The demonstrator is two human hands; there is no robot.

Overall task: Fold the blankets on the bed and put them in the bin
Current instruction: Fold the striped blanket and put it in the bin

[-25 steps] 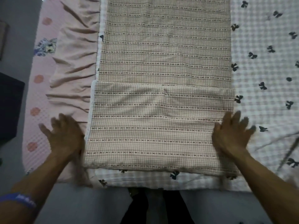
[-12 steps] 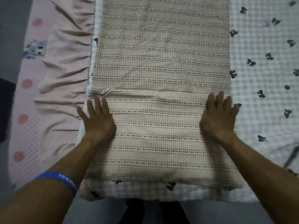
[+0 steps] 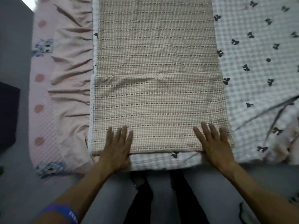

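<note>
beige blanket (image 3: 155, 94) w/ both hands now flat, fingers wide, lower at near edge vs 0.5s ago: left (image 3: 117, 148), right (image 3: 214, 145)

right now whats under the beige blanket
The beige blanket lies on a white bow-print sheet, which shows at its edges. Anything else beneath is covered.

A pink ruffled bed skirt (image 3: 71, 88) is hanging down the bed's left side, a blue wristband (image 3: 64, 213) is circling the forearm, and a dark box (image 3: 8, 115) is sitting on the grey floor (image 3: 14, 46).
</note>
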